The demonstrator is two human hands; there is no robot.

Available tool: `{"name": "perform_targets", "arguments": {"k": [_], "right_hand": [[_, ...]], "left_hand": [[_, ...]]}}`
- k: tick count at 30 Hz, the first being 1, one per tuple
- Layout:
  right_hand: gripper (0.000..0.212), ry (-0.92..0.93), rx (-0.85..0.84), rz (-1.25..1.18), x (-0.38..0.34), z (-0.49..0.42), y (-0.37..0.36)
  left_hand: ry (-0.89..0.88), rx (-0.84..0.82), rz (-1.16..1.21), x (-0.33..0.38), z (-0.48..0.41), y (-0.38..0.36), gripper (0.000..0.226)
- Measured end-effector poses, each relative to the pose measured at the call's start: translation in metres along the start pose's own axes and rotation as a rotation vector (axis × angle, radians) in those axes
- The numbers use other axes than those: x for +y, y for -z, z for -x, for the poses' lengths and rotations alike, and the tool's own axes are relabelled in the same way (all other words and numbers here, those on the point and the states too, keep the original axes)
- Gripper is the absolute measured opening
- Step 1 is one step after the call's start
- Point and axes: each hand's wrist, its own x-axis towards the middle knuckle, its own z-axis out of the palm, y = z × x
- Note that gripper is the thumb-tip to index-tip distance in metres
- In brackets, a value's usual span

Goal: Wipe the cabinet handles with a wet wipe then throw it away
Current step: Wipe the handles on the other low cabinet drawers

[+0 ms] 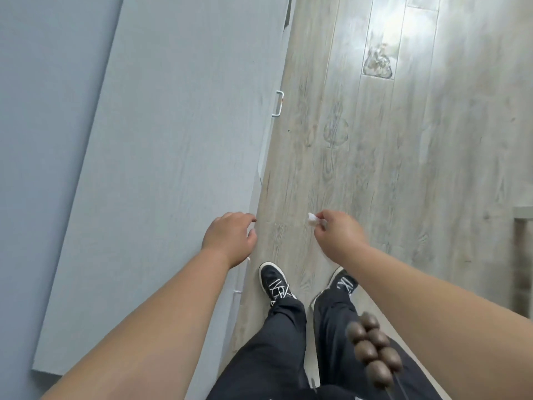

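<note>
At the left of the frame we see the grey-blue top of the cabinet (161,157), its long front edge running from the upper middle down to the lower left. One white cabinet handle (278,103) sits on that edge in the upper middle, its long axis following the edge, up and down the frame, with the bar standing off to the right over the floor (403,174). Below it, at the centre, the left hand (230,238) reaches to the same edge with its fingers curled; a white sliver shows between them, but we cannot tell whether they hold anything. Just right of centre, the right hand (337,235) pinches the wet wipe (312,217), a small crumpled wad poking out toward the upper left from the fingers, above the pale wood floor. Two black shoes (274,280) stand below the hands.
</note>
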Motion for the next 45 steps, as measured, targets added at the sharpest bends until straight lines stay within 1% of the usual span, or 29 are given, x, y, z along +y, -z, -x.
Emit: {"name": "perform_targets", "arguments": {"k": [5, 11, 18, 23, 26, 29, 33, 36, 38, 40, 42, 45], "right_hand": [[0.025, 0.043, 0.035, -0.041, -0.013, -0.053, 0.021], [0.025, 0.038, 0.074, -0.117, -0.021, -0.114, 0.041], [0.023, 0.007, 0.043, -0.159, -0.004, -0.207, 0.075], [0.026, 0.058, 0.007, -0.136, 0.002, -0.270, 0.110], [0.027, 0.089, -0.001, -0.110, -0.002, -0.297, 0.126], [0.028, 0.111, -0.008, -0.092, -0.009, -0.320, 0.132], [0.028, 0.131, -0.019, -0.092, -0.026, -0.350, 0.133], [0.028, 0.101, -0.023, -0.115, -0.035, -0.370, 0.132], [0.027, 0.073, -0.029, -0.136, -0.039, -0.383, 0.131], [0.026, 0.053, -0.032, -0.138, -0.042, -0.393, 0.131], [0.027, 0.038, -0.034, -0.149, -0.045, -0.405, 0.131], [0.026, 0.011, -0.023, -0.174, -0.043, -0.427, 0.131]], "left_hand": [[-0.025, -0.006, -0.112, 0.009, -0.043, 0.028, 0.044], [-0.012, 0.061, -0.141, 0.031, -0.111, 0.065, 0.045], [-0.050, 0.091, -0.189, 0.059, -0.210, 0.097, 0.041], [-0.024, 0.164, -0.148, 0.074, -0.262, 0.116, 0.033], [-0.029, 0.211, -0.151, 0.077, -0.292, 0.133, 0.032], [-0.088, 0.261, -0.219, 0.072, -0.319, 0.149, 0.034], [-0.202, 0.312, -0.307, 0.055, -0.350, 0.156, 0.047], [-0.294, 0.386, -0.350, 0.047, -0.367, 0.146, 0.041], [-0.355, 0.426, -0.337, 0.052, -0.373, 0.135, 0.035], [-0.379, 0.430, -0.295, 0.064, -0.372, 0.123, 0.033], [-0.311, 0.399, -0.246, 0.077, -0.371, 0.112, 0.035], [-0.088, 0.288, -0.182, 0.097, -0.377, 0.094, 0.042]]}}
